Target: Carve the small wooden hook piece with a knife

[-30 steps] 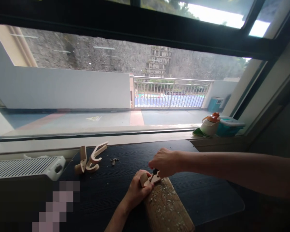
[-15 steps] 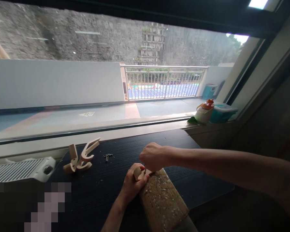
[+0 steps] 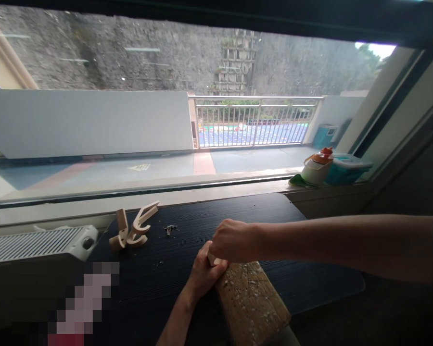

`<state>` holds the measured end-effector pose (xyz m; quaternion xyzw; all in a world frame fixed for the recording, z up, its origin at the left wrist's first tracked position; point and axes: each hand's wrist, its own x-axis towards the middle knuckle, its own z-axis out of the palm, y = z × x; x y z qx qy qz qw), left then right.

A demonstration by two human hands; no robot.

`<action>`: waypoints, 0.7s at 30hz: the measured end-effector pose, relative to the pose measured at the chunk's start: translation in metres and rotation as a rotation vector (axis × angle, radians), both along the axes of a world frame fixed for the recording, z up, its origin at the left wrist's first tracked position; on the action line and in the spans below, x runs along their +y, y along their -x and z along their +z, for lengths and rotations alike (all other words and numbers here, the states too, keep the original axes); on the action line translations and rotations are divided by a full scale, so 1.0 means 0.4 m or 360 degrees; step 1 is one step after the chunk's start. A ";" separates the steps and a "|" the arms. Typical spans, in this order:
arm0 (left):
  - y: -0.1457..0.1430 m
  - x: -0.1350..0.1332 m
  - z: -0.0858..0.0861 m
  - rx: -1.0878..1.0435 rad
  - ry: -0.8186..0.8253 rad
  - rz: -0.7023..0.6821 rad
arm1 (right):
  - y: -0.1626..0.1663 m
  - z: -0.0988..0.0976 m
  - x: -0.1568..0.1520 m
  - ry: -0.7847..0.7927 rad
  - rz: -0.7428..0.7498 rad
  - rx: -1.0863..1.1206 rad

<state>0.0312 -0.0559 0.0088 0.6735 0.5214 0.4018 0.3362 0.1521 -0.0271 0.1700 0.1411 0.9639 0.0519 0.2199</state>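
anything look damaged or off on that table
Yes: the wooden block by the left hand looks worn. Its top is pitted with small dark holes and flecked with pale bits.

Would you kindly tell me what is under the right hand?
Part of a wooden piece shows below the right hand, held by the left hand at the far end of the block. The rest, and anything the right hand grips, is covered.

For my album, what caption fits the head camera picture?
Left hand grips a pale wooden piece at a wood block, right hand above.
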 end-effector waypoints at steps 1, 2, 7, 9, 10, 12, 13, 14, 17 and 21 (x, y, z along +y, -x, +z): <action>0.000 0.001 -0.002 0.0001 0.0000 0.0000 | -0.004 -0.009 0.004 0.0018 0.0000 0.0048; 0.001 0.002 -0.005 0.0002 0.0002 -0.0004 | -0.008 -0.017 0.011 0.0033 -0.0013 0.0089; 0.000 0.007 -0.008 -0.0009 -0.0009 -0.0055 | -0.011 -0.033 0.049 0.0055 -0.0431 0.0131; -0.001 0.008 -0.005 -0.0019 -0.0022 -0.0075 | -0.007 -0.025 0.059 0.0082 -0.0596 0.0122; -0.001 0.008 -0.003 -0.0023 -0.0027 -0.0084 | -0.004 -0.018 0.061 0.0090 -0.0636 0.0115; -0.001 0.007 -0.001 -0.0025 -0.0031 -0.0093 | 0.004 -0.003 0.063 0.0071 -0.0638 0.0078; -0.001 0.007 0.000 -0.0025 -0.0029 -0.0088 | 0.008 0.005 0.062 0.0049 -0.0606 0.0049; -0.001 0.006 0.001 -0.0022 -0.0026 -0.0082 | 0.013 0.012 0.060 0.0018 -0.0557 0.0019; 0.001 0.004 -0.001 -0.0005 -0.0018 -0.0062 | 0.023 0.030 0.051 -0.0052 -0.0356 -0.0053; 0.002 0.004 -0.005 0.0038 0.0029 -0.0008 | 0.018 0.028 0.034 0.0019 -0.0113 -0.0090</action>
